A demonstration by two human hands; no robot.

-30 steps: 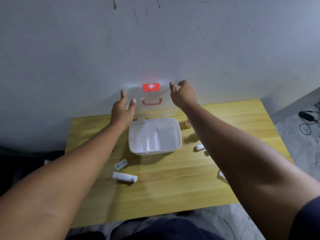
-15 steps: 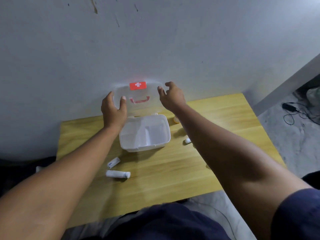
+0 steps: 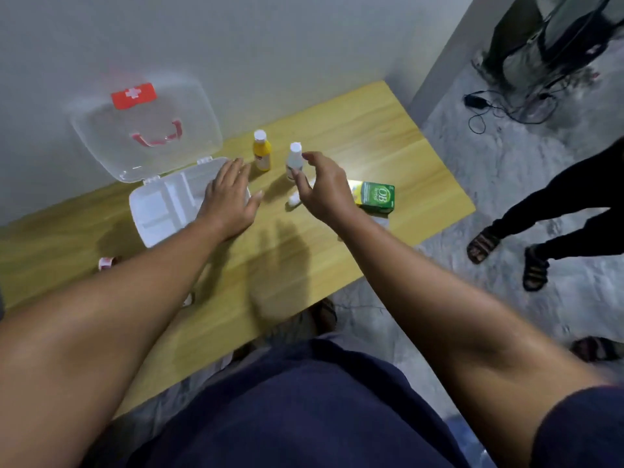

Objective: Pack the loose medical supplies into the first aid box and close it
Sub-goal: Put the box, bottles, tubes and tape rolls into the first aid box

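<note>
The white first aid box (image 3: 158, 211) lies open on the wooden table (image 3: 304, 244), its clear lid (image 3: 145, 126) with a red cross and red handle leaning against the wall. My left hand (image 3: 229, 197) rests flat, fingers spread, on the box's right edge. My right hand (image 3: 320, 187) hovers with curled, parted fingers just beside a white bottle (image 3: 294, 160), holding nothing. A yellow bottle (image 3: 262, 155) stands left of it. A small white tube (image 3: 293, 199) lies under my right hand. A green carton (image 3: 376, 196) sits to the right.
A small red-and-white item (image 3: 106, 263) peeks out by my left forearm. The table's right edge drops to a grey floor where another person's sandalled feet (image 3: 506, 261) stand. Cables and dark equipment (image 3: 526, 62) lie at the far right.
Both hands have let go of the lid and dropped down: the left onto the box's right edge, the right beside the white bottle. The view swung to the right.
</note>
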